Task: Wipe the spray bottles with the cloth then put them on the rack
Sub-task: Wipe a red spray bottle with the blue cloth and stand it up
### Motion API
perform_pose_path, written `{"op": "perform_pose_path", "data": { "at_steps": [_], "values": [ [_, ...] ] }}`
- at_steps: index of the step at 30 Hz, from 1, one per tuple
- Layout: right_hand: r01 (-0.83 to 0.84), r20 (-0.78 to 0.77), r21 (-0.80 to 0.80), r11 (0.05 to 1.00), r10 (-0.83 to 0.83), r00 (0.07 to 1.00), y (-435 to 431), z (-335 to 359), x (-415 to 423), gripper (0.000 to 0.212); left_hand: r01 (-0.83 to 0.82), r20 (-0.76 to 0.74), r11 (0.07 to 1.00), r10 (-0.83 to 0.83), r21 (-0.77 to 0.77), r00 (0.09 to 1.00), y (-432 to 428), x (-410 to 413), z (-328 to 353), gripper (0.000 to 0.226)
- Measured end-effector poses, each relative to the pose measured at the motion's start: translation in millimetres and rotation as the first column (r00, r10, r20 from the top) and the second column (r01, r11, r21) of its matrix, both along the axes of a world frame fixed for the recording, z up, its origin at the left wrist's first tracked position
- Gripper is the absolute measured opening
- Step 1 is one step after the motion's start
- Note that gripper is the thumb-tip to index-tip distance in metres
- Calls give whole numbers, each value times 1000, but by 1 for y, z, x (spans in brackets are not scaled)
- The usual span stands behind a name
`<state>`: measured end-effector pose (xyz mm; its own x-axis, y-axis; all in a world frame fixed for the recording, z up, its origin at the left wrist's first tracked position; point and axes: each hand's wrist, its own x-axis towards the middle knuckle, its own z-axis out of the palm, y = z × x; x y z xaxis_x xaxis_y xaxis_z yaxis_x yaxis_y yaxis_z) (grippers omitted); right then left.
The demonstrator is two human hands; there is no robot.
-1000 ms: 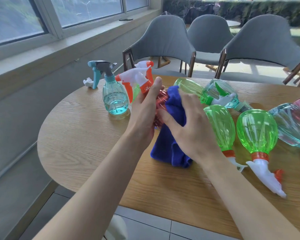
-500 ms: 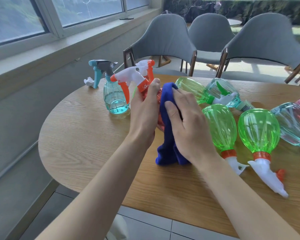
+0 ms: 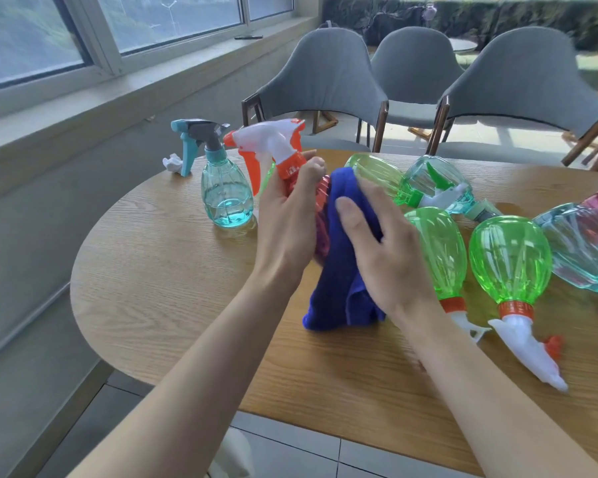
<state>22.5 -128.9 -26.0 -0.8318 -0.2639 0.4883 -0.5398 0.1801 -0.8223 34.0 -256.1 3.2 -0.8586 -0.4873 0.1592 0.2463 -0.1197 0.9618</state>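
My left hand (image 3: pixel 287 222) grips a red spray bottle (image 3: pixel 320 219) with a white and orange trigger head (image 3: pixel 270 141), held upright above the table. A blue cloth (image 3: pixel 342 267) is draped against the bottle's right side, and my right hand (image 3: pixel 384 250) presses it there with fingers spread and slightly bent. Most of the red bottle is hidden by my hands and the cloth. A teal spray bottle (image 3: pixel 225 194) stands upright to the left. No rack is in view.
Several green, teal and red bottles lie on their sides at the right of the round wooden table (image 3: pixel 152 270), the nearest green one (image 3: pixel 439 250) beside my right hand. Grey chairs (image 3: pixel 321 81) stand behind the table. A window sill (image 3: pixel 83 94) runs along the left.
My left hand has lifted the red bottle and stood it more upright, so its trigger head is higher. My right hand has slid the cloth along the bottle's side.
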Motion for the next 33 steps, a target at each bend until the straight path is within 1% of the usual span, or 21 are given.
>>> {"op": "perform_pose_path", "data": {
  "at_steps": [1, 2, 3, 4, 6, 7, 9, 11, 13, 14, 16, 18, 19, 20, 21, 23, 25, 27, 29, 31, 33],
  "values": [
    [47, -129, 96, 994, -34, 991, -1, -3, 2, 38, -4, -4, 1000, 4, 24, 1000, -1, 0, 1, 14],
    [65, -221, 140, 988, -33, 975, -2, -6, 2, 44, -1, -9, 999, 1, 45, 1000, -2, 1, 2, 12],
    [53, -240, 134, 990, -20, 971, -2, -7, 2, 47, 10, -10, 998, -9, 59, 1000, -2, 2, 2, 12],
    [21, -197, 96, 995, -1, 980, -2, -6, 1, 48, 20, -8, 998, -19, 55, 1000, -2, 3, 2, 12],
    [-57, 47, -50, 997, 59, 997, 2, 1, -1, 46, 50, -4, 999, -50, 12, 999, -3, 4, 1, 16],
    [-85, 204, -156, 984, 117, 972, 3, 5, -1, 46, 74, -8, 997, -74, -7, 997, -3, 6, 2, 18],
    [-89, 475, -385, 919, 280, 834, 8, 7, -5, 49, 111, -19, 994, -111, -20, 994, -3, 8, 4, 24],
    [-51, 605, -529, 847, 418, 678, 11, 6, -5, 59, 113, -19, 993, -114, -41, 993, -2, 7, 5, 26],
    [-35, 622, -571, 820, 460, 633, 10, 3, -3, 59, 92, 5, 994, -92, -52, 996, -2, 5, 4, 25],
    [-36, 614, -578, 815, 463, 639, 9, 2, -1, 58, 76, 18, 996, -76, -55, 997, -2, 4, 4, 29],
    [1, 589, -579, 816, 417, 692, 6, 2, 0, 55, 33, 29, 997, -32, -65, 999, -2, 1, 2, 39],
    [39, 510, -501, 865, 258, 821, 6, 5, -1, 52, -20, 10, 996, 21, -88, 1000, -3, 0, 2, 34],
    [47, 409, -393, 918, 129, 904, 7, 7, -1, 54, -33, 12, 995, 34, -93, 999, -3, -1, 1, 30],
    [64, 261, -255, 965, 5, 965, 8, 7, -2, 59, -32, 26, 996, 34, -79, 999, -3, -2, 1, 26],
    [97, 88, -116, 989, -87, 992, 9, 6, -3, 63, -16, 44, 999, 17, -33, 999, -2, -3, 1, 24],
    [166, -175, 49, 985, -155, 972, 10, 3, -5, 68, 28, 51, 991, -35, 133, 998, -1, -3, 1, 26],
    [170, -257, 104, 980, -139, 956, 7, -2, -4, 71, 26, 50, 972, -39, 233, 998, -2, -4, 0, 25],
    [136, -237, 160, 978, -95, 967, 4, -1, -1, 73, 3, 67, 975, -18, 221, 998, -3, -3, 1, 19],
    [91, -126, 186, 978, -68, 990, 2, 4, 2, 71, 5, 71, 982, -18, 187, 997, -5, -2, 1, 17],
    [-12, 114, 72, 997, 3, 994, 2, 13, 3, 58, 23, 28, 994, -27, 107, 999, -5, 1, 1, 16],
    [-110, 338, -142, 984, 153, 929, 5, 20, 2, 39, 52, -8, 999, -52, 15, 999, -1, 4, 1, 17]
  ]
}}
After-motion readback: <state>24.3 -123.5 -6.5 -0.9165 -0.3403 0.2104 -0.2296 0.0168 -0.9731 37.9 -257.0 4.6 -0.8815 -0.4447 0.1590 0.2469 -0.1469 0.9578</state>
